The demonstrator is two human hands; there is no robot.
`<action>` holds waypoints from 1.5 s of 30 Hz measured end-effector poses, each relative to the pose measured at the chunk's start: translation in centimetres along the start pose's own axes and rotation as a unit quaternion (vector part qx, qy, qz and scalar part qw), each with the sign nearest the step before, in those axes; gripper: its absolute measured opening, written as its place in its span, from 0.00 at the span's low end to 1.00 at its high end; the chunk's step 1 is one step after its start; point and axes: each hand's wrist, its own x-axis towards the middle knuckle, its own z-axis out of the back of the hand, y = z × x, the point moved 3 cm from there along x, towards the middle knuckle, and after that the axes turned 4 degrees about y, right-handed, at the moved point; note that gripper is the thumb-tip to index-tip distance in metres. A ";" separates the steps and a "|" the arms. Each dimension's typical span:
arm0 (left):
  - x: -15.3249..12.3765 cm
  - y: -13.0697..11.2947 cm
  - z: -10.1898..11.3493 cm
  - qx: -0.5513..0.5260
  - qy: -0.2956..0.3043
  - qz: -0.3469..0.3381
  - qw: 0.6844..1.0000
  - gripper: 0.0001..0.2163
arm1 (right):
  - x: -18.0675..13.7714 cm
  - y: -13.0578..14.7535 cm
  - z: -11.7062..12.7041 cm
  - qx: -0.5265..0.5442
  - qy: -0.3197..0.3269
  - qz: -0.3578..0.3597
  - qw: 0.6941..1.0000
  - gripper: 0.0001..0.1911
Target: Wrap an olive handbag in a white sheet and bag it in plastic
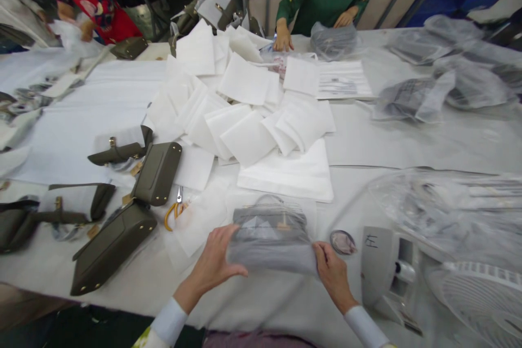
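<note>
Bagged handbag between left fingers and right fingers.

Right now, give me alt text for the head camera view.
Both hands, left hand and right hand, grip a plastic-wrapped grey bag on a white table; olive handbags lie left, white pouches behind.

white table | olive bags, white pouches, plastic-wrapped bags, scissors
</note>
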 end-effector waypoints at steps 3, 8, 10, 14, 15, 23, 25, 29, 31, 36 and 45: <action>2.3 -2.7 -0.7 0.110 0.165 -0.042 0.979 0.52 | -0.2 0.0 0.1 -0.001 -0.009 0.000 1.000 0.30; 3.6 -2.9 -2.5 0.154 0.241 -0.017 0.958 0.15 | -1.5 0.1 2.1 0.004 -0.005 -0.006 1.000 0.28; 3.4 -2.5 -2.8 0.143 0.240 -0.022 0.960 0.10 | -1.9 0.7 3.5 0.006 -0.005 0.031 0.999 0.29; 3.2 -2.5 -2.7 0.122 0.246 -0.045 0.960 0.05 | -1.8 4.7 5.0 -0.092 0.058 0.265 0.958 0.45; 3.2 -2.6 -2.6 0.117 0.249 -0.052 0.960 0.05 | -1.6 5.8 4.9 -0.134 0.093 0.310 0.937 0.47; 2.7 -3.2 -1.7 0.108 0.267 -0.073 0.955 0.29 | -0.5 9.3 2.4 -0.251 0.220 0.410 0.849 0.05; 2.6 -3.5 -2.0 0.140 0.277 -0.074 0.948 0.31 | -0.9 9.1 2.5 -0.235 0.233 0.441 0.834 0.10; 2.6 -4.5 -2.6 0.202 0.283 -0.119 0.930 0.13 | -1.9 8.5 3.0 -0.195 0.227 0.506 0.809 0.14; 2.6 -4.9 -2.6 0.209 0.286 -0.127 0.926 0.07 | -2.0 8.3 3.1 -0.185 0.205 0.510 0.814 0.13; 1.4 -5.1 -1.8 0.217 0.253 -0.149 0.931 0.08 | -2.7 8.9 3.7 -0.192 0.221 0.474 0.831 0.07; -1.9 -3.9 -3.9 0.206 0.242 -0.173 0.932 0.05 | -5.2 6.7 4.6 -0.221 0.202 0.364 0.882 0.17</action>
